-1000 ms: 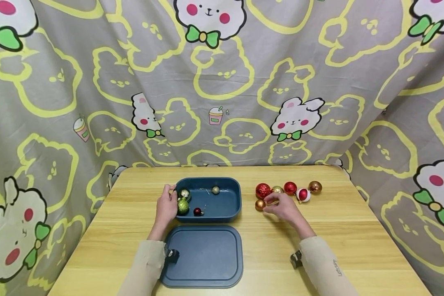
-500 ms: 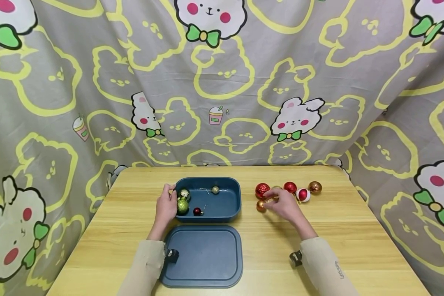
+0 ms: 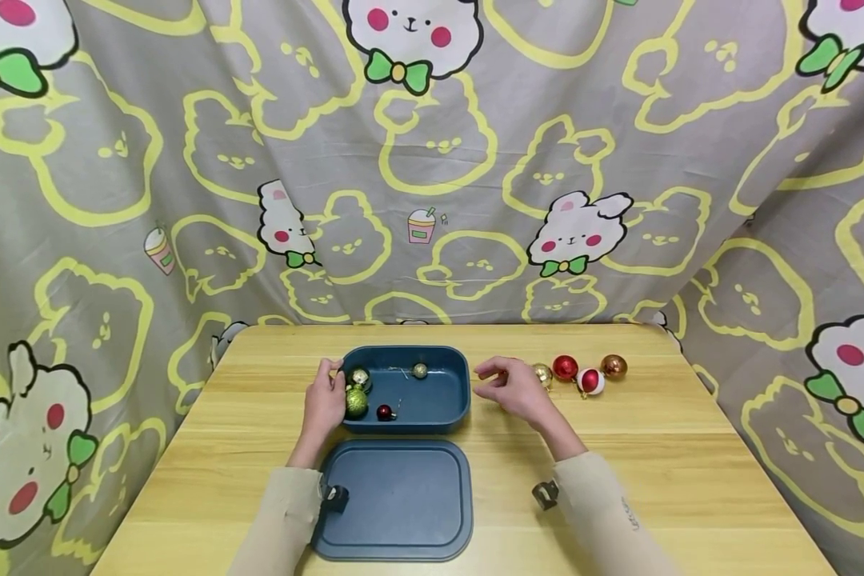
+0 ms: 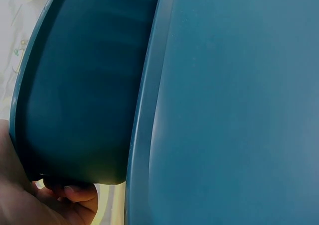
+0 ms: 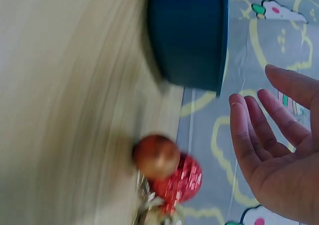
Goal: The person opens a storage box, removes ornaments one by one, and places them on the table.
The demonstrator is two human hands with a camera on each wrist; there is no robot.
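My left hand [image 3: 324, 398] grips the left end of a dark blue plastic box [image 3: 435, 392]; in the left wrist view its fingers [image 4: 82, 195] curl under that end. Inside lie a glittery green bauble [image 3: 356, 403], a shiny pale one [image 3: 360, 378], a small dark red one [image 3: 385, 413] and a small gold one [image 3: 420, 370]. Just right of the box hovers my right hand [image 3: 514, 388], fingers loosely bent and holding nothing. A copper bauble [image 5: 157, 156] and a red faceted bauble [image 5: 185, 180] sit below it in the right wrist view; the hand hides them in the head view.
The box's blue lid [image 3: 396, 500] lies flat in front of it. Right of my right hand are a gold bauble [image 3: 543, 375], a red one [image 3: 565, 367], a red-and-white one [image 3: 590, 382] and a bronze one [image 3: 614, 366]. A patterned curtain [image 3: 461, 160] hangs behind the table.
My right hand has moved left, away from the copper bauble it was reaching at, toward the box. My left hand has stayed on the box.
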